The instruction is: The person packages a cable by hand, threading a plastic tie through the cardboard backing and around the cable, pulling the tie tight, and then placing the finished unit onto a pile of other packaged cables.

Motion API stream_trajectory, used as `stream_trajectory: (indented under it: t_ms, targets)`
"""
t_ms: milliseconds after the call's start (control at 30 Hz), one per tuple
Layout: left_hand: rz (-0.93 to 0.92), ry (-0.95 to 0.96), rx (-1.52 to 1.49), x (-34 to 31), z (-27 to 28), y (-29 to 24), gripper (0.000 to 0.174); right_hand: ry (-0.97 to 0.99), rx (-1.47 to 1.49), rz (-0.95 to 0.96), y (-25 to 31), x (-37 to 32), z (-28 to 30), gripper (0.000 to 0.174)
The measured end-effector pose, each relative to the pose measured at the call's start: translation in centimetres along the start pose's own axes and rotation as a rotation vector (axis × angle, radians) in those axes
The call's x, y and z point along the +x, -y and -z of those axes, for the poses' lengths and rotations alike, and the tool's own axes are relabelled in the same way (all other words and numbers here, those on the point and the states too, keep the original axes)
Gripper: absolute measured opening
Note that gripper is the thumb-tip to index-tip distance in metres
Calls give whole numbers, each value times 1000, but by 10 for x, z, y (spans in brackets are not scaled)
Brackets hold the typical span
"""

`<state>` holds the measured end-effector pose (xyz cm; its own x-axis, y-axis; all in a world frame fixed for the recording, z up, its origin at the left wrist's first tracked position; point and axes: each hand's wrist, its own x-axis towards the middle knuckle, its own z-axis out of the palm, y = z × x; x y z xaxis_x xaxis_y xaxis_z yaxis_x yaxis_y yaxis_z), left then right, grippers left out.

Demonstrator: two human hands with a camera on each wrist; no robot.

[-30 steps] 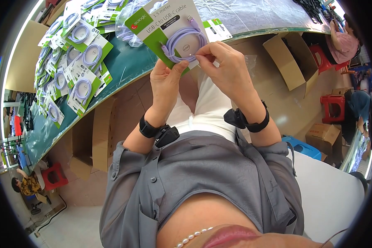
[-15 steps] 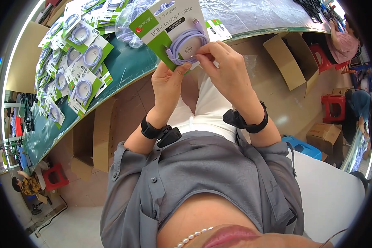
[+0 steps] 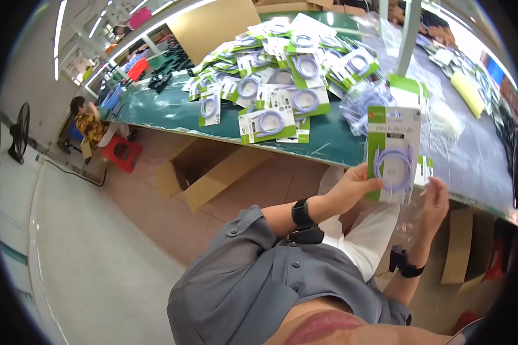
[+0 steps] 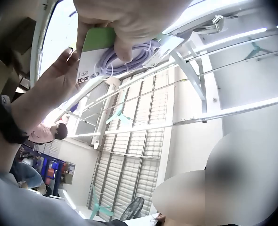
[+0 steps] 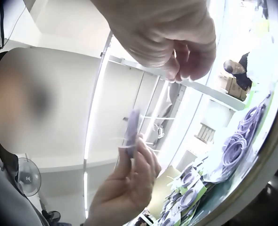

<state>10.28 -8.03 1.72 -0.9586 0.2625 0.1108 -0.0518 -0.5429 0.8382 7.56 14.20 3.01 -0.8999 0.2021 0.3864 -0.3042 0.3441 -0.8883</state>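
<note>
My left hand (image 3: 354, 187) grips the lower left edge of a green-and-white retail card (image 3: 394, 133), thumb on the front. A coiled lilac USB-C cable (image 3: 380, 170) is fastened to it, and the card stands upright, facing me. In the left wrist view thin clear ties show round the cable (image 4: 129, 59). My right hand (image 3: 435, 206) is off the card's lower right side, its fingers loosely bent. The right wrist view shows nothing between the fingers of my right hand (image 5: 172, 37); there the card appears nearly edge-on in my left hand (image 5: 125, 186).
A heap of carded lilac cables (image 3: 270, 122) covers much of the green table (image 3: 172, 109). Beside it lie loose cables in a clear bag (image 3: 360, 106). Cardboard boxes (image 3: 213, 178) stand below the table edge. A person (image 3: 89, 123) sits beyond on a red stool (image 3: 121, 154).
My right fingers have let go of the cable and moved off to the right of the card. The head view has swung left, and my left hand still holds the card.
</note>
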Motion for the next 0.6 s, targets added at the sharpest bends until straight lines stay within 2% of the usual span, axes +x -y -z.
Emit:
stream_trajectory:
  t_ms: [67, 133, 167, 233, 400, 500, 600]
  targets:
    - [-9, 29, -23, -6, -2, 1, 35, 287, 83, 176, -16, -7, -20, 12]
    - [31, 83, -80, -7, -1, 6, 36, 406, 151, 230, -53, -26, -34, 19]
    - [14, 81, -67, -8, -1, 5, 36, 410, 163, 248, -49, -27, -35, 19]
    - [56, 87, -143, -10, 2, 4, 37, 473, 210, 64, -36, -27, -41, 23]
    - [111, 37, -225, -14, -1, -3, 35, 485, 171, 257, -42, -18, -45, 29]
    - [96, 34, -229, -15, -2, -8, 34, 358, 145, 348, -32, -21, -50, 36]
    - [71, 43, -229, -14, -1, -12, 35, 353, 112, 393, -58, -23, -60, 40]
